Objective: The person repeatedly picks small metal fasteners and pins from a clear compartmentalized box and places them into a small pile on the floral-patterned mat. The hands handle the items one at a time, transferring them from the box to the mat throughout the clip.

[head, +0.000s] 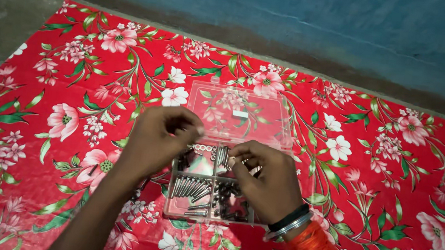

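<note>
A clear plastic compartment box [176, 211] lies on a red floral mat, its transparent lid [243, 113] folded open toward the wall. Its compartments hold silver bolts [191, 187], washers [203, 147] and dark screws [228, 197]. My left hand [158, 137] hovers over the box's upper left corner, fingertips pinched together on something too small to make out. My right hand [269, 179] is curled over the box's right side, fingers bent into the upper compartments, pinching a small metal piece. Dark and silver bangles and orange thread wrap my right wrist.
The red mat [57, 124], printed with pink and white flowers and green leaves, spreads far around the box. A grey concrete floor [2, 13] lies at the left, and a blue wall [300, 12] runs along the back.
</note>
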